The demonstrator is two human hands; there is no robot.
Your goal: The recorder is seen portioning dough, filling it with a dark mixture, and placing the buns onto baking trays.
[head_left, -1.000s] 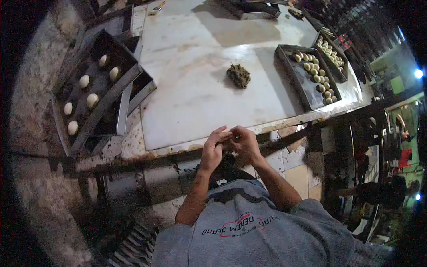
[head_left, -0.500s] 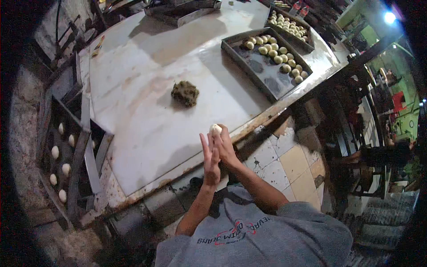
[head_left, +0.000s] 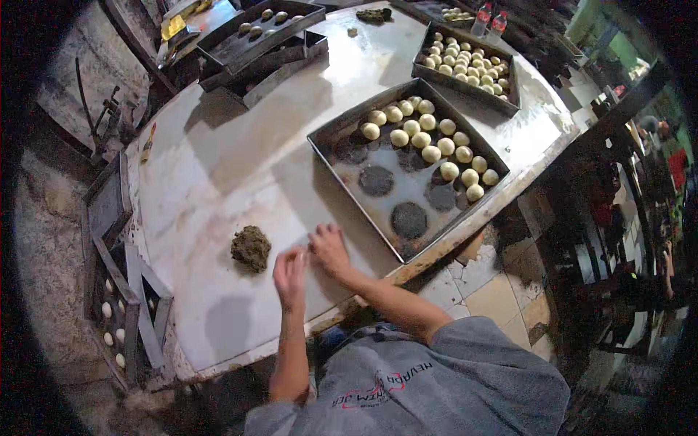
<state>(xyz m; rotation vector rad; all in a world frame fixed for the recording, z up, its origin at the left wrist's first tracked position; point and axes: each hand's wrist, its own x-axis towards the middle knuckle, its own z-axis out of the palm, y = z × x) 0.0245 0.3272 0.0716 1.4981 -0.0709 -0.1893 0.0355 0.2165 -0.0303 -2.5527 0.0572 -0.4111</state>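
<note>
My left hand [head_left: 290, 277] is raised over the near part of the white table, its fingers bunched and slightly blurred. Close beside it on the right, my right hand [head_left: 329, 251] has its fingers curled downward. The fingertips of both hands almost meet, and whatever they may hold is hidden. Just left of my hands a rough dark brown lump of filling [head_left: 251, 249] lies on the tabletop. To the right stands a dark metal tray [head_left: 396, 216] with rows of pale round dough balls [head_left: 431, 153] along its far and right sides.
Behind it is a second tray [head_left: 518, 102] packed with dough balls. Stacked trays [head_left: 291, 73] stand at the far left, and more trays [head_left: 131, 280] lean beside the table's left edge. Two bottles [head_left: 481, 20] stand at the back. A small brush-like tool [head_left: 148, 144] lies near the left rim.
My hands were pressed together around a pale dough piece near the table edge; now they are farther over the table, slightly apart, with that piece out of sight. The view has shifted.
</note>
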